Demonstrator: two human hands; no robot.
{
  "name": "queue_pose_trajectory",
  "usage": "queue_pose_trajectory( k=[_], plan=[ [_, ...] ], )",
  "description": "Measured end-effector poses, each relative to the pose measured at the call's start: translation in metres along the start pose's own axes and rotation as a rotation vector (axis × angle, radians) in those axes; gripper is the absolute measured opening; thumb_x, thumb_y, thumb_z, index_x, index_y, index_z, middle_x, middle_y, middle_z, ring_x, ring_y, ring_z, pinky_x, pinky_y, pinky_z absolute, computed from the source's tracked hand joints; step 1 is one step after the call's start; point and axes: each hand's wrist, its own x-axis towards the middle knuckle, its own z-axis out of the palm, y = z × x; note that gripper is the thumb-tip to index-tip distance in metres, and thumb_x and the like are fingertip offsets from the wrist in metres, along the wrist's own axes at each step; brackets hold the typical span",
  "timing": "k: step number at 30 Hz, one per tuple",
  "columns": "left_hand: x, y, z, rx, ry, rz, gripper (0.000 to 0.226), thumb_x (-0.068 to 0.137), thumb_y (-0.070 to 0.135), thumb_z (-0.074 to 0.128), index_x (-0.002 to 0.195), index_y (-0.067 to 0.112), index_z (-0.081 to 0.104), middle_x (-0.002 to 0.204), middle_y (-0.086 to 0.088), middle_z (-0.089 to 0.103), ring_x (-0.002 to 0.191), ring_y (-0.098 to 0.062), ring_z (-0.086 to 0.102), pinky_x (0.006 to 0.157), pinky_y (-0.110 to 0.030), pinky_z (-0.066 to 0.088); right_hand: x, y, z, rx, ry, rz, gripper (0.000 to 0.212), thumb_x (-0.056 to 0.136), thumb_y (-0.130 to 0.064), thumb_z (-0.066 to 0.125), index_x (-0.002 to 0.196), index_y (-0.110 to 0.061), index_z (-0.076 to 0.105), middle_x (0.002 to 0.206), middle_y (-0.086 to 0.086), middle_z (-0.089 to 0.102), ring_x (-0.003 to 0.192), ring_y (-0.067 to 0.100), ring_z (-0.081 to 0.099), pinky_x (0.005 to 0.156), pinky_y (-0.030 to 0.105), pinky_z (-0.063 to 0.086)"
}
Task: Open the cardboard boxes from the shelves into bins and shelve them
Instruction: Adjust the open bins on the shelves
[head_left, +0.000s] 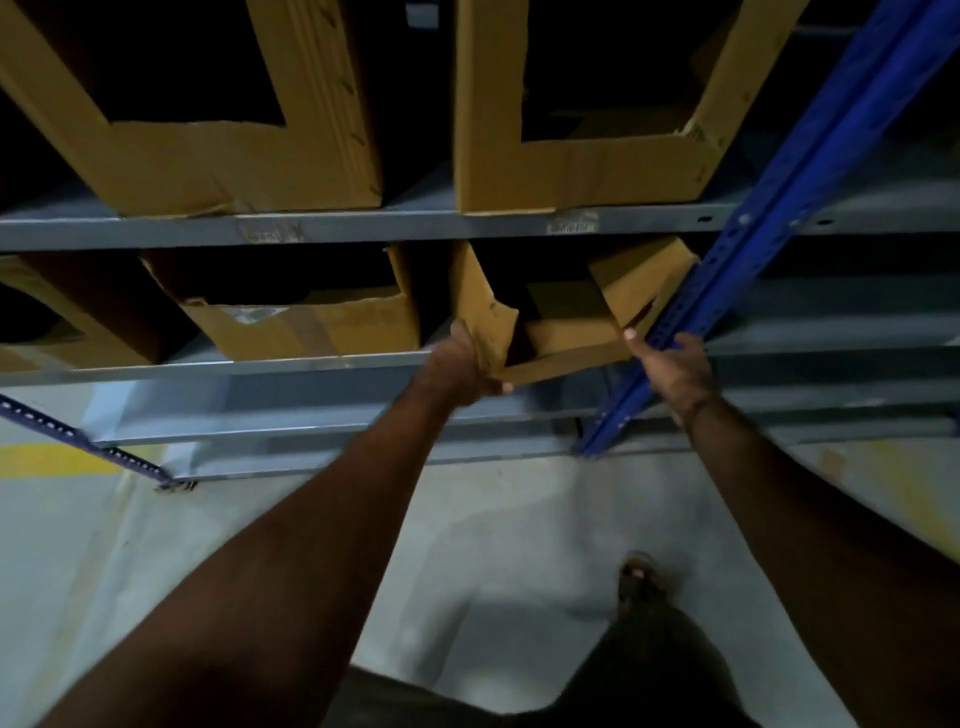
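- Shelving unit (363, 228): grey steel, w/ two shelf levels showing and a lower beam near the floor; running across the whole view.
- Floor (493, 519): pale grey concrete, lying below the unit; yellow painted mark (57, 460) showing at far left.
- Blue upright (769, 218): perforated post, slanting from top right down to the floor; standing in front of the shelf edges, rt of centre.
- Upper bins (249, 166): two lg cardboard boxes w/ fronts cut open, sitting side by side on the upper shelf, a gap between them.
- Lower-left bins (311, 327): cut-open cardboard boxes sitting on the lower shelf, left of centre; clear tape showing on one front.
- Cardboard box (561, 343): task item, sitting on the lower shelf btwn the lower-left bins and the blue upright; front corner overhanging the shelf edge, flaps standing open and bent.
- Left hand (460, 371): gripping the box's left flap and front corner, fingers curling round the cardboard edge.
- Right hand (670, 371): reaching to the box's rt side, at the blue upright; thumb touching the cardboard, other fingers wrapping round, whether on the box or the post cannot tell.
- Foot (641, 579): in a sandal, standing on the floor below the hands.
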Motion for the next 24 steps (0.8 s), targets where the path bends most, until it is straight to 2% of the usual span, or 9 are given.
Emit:
queue_pose_trajectory(
  k=[3, 7, 10, 12, 14, 16, 18, 20, 24],
  plan=[
    [0.005, -0.005, 0.033, -0.144, 0.099, 0.037, 0.112, 0.074, 0.034, 0.094, 0.157, 0.010, 0.024, 0.150, -0.015, 0.051, 0.138, -0.033, 0.051, 0.104, -0.038, 0.048, 0.029, 0.006, -0.004, -0.100, -0.055, -0.046, 0.096, 0.084, -0.045, 0.088, 0.157, -0.009, 0.038, 0.154, 0.014, 0.054, 0.140, 0.034, 0.053, 0.116, 0.042, 0.045],
    [0.019, 0.004, 0.053, -0.216, 0.168, 0.076, 0.104, 0.083, 0.028, 0.088, 0.159, 0.009, 0.020, 0.156, -0.015, 0.045, 0.142, -0.032, 0.046, 0.102, -0.028, 0.039, 0.057, 0.008, 0.004, -0.091, -0.131, -0.082, 0.079, 0.091, -0.033, 0.083, 0.155, -0.009, 0.043, 0.149, 0.015, 0.059, 0.135, 0.032, 0.057, 0.109, 0.037, 0.047],
    [0.030, 0.009, 0.059, -0.162, 0.213, 0.088, 0.089, 0.091, 0.022, 0.080, 0.158, 0.006, 0.024, 0.150, -0.017, 0.051, 0.138, -0.033, 0.050, 0.099, -0.027, 0.039, 0.074, 0.011, 0.013, -0.083, -0.151, -0.147, 0.056, 0.089, -0.042, 0.083, 0.131, -0.016, 0.057, 0.126, 0.010, 0.072, 0.121, 0.032, 0.066, 0.104, 0.042, 0.053],
    [0.038, 0.011, 0.060, -0.138, 0.224, 0.088, 0.075, 0.094, 0.018, 0.075, 0.154, 0.006, 0.031, 0.141, -0.018, 0.057, 0.129, -0.034, 0.057, 0.094, -0.029, 0.045, 0.089, 0.014, 0.017, -0.071, -0.116, -0.164, 0.047, 0.084, -0.053, 0.082, 0.110, -0.026, 0.054, 0.110, 0.004, 0.073, 0.110, 0.033, 0.070, 0.098, 0.053, 0.058],
    [0.050, 0.012, 0.059, -0.169, 0.240, 0.027, 0.070, 0.096, 0.012, 0.071, 0.154, 0.007, 0.033, 0.135, -0.019, 0.061, 0.124, -0.036, 0.060, 0.093, -0.036, 0.052, 0.097, 0.015, 0.021, -0.116, -0.082, -0.206, 0.037, 0.087, -0.052, 0.080, 0.100, -0.033, 0.050, 0.102, 0.000, 0.072, 0.102, 0.032, 0.073, 0.088, 0.054, 0.062],
    [0.063, 0.013, 0.055, -0.266, 0.264, -0.081, 0.071, 0.094, 0.008, 0.069, 0.155, 0.012, 0.034, 0.136, -0.017, 0.061, 0.128, -0.038, 0.058, 0.103, -0.047, 0.053, 0.091, 0.006, 0.023, -0.187, -0.061, -0.270, 0.031, 0.092, -0.049, 0.077, 0.103, -0.028, 0.056, 0.099, 0.001, 0.071, 0.093, 0.025, 0.070, 0.084, 0.040, 0.059],
    [0.078, 0.010, 0.043, -0.350, 0.285, -0.145, 0.073, 0.091, 0.005, 0.071, 0.155, 0.016, 0.038, 0.141, -0.013, 0.059, 0.132, -0.034, 0.055, 0.108, -0.047, 0.050, 0.089, 0.001, 0.027, -0.245, -0.065, -0.315, 0.036, 0.098, -0.042, 0.073, 0.116, -0.013, 0.060, 0.100, 0.004, 0.069, 0.090, 0.018, 0.061, 0.079, 0.028, 0.048],
    [0.093, 0.003, 0.030, -0.385, 0.296, -0.173, 0.074, 0.086, 0.003, 0.074, 0.152, 0.017, 0.044, 0.138, -0.010, 0.062, 0.128, -0.031, 0.058, 0.105, -0.045, 0.053, 0.095, -0.003, 0.035, -0.264, -0.075, -0.327, 0.040, 0.100, -0.038, 0.071, 0.121, -0.007, 0.058, 0.105, 0.007, 0.069, 0.093, 0.020, 0.061, 0.080, 0.028, 0.047],
    [0.112, -0.011, 0.021, -0.380, 0.299, -0.172, 0.066, 0.084, 0.006, 0.077, 0.144, 0.014, 0.052, 0.130, -0.012, 0.066, 0.121, -0.034, 0.064, 0.101, -0.051, 0.056, 0.102, -0.019, 0.047, -0.335, -0.081, -0.329, 0.048, 0.098, -0.039, 0.073, 0.126, -0.003, 0.056, 0.126, 0.022, 0.069, 0.116, 0.040, 0.066, 0.094, 0.038, 0.052]
  ],
)
